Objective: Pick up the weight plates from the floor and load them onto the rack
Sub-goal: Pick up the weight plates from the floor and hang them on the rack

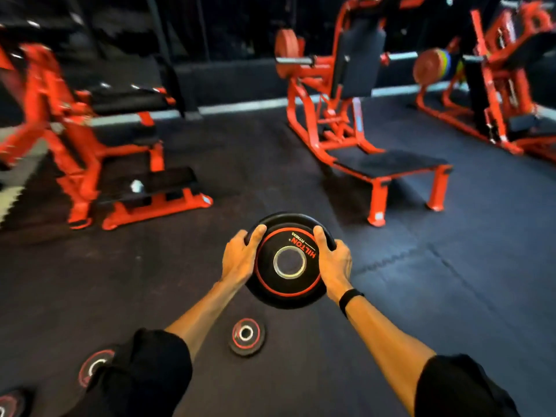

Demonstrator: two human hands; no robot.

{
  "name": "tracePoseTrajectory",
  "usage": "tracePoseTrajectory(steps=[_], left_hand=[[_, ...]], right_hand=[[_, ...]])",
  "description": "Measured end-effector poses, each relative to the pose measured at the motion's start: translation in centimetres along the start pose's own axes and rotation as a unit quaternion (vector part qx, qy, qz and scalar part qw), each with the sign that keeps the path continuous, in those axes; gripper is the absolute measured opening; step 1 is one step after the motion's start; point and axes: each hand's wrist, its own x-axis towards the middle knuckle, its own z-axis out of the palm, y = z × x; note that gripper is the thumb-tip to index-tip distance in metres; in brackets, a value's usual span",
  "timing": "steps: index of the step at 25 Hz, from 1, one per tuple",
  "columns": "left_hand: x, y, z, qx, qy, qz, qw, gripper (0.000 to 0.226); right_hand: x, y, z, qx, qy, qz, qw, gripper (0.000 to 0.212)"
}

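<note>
Dark rubber floor (451, 281) — orange machines (346, 115), dim.

Floor plate (95, 367) half hidden behind left sleeve (144, 371), another plate (7, 404) cut by bottom-left corner, left machine (60, 115) motion-blurred, far-right machine (511, 70) blurred and cropped, fingers of both hands hidden behind held plate (287, 261).

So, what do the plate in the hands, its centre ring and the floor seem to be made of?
Held plate: probably rubber-coated, matte black with a printed red ring and lettering. Centre ring: looks like bare metal, silvery and shiny. Floor: seemingly dark rubber or foam mats, dull, with interlocking jagged seams between tiles. None of this is certain from the look alone.
</note>
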Motion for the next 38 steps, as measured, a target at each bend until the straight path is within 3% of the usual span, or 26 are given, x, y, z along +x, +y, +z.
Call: tracePoseTrajectory(steps=[3,6,9,15,23,28,32,38], left_hand=[[-0.9,4.1,-7.0,-0.032,0.152,0.051,0.987,0.062],[-3.1,7.2,-15.6,-0.013,0.302,0.099,0.948,0.068],[-7.0,10.7,-24.6,0.029,0.401,0.143,0.904,0.063],[-21.2,15.7,-43.4,0.190,0.595,0.144,0.767,0.062],[-46.6,11.6,-60.3,0.315,0.718,0.078,0.616,0.057],[-61.7,6.0,-70.3,0.370,0.757,0.033,0.538,0.064],[-72.0,1.6,-78.6,0.367,0.780,-0.003,0.508,0.075],[-81.8,-5.5,-87.8,0.374,0.793,-0.051,0.479,0.054]], right_hand=[[-1.8,-6.9,3.4,0.039,-0.052,-0.098,0.993,0.057],[-6.1,-14.0,7.3,0.081,-0.115,-0.201,0.970,0.062],[-12.4,-20.9,11.3,0.141,-0.163,-0.257,0.942,0.062],[-32.6,-31.1,17.5,0.262,-0.334,-0.317,0.848,0.058],[-64.7,-30.1,22.9,0.311,-0.537,-0.297,0.726,0.066],[-85.1,-26.9,24.8,0.318,-0.611,-0.255,0.679,0.069],[-99.7,-24.5,26.9,0.297,-0.664,-0.234,0.645,0.070],[-116.5,-20.2,31.8,0.271,-0.700,-0.242,0.615,0.064]])
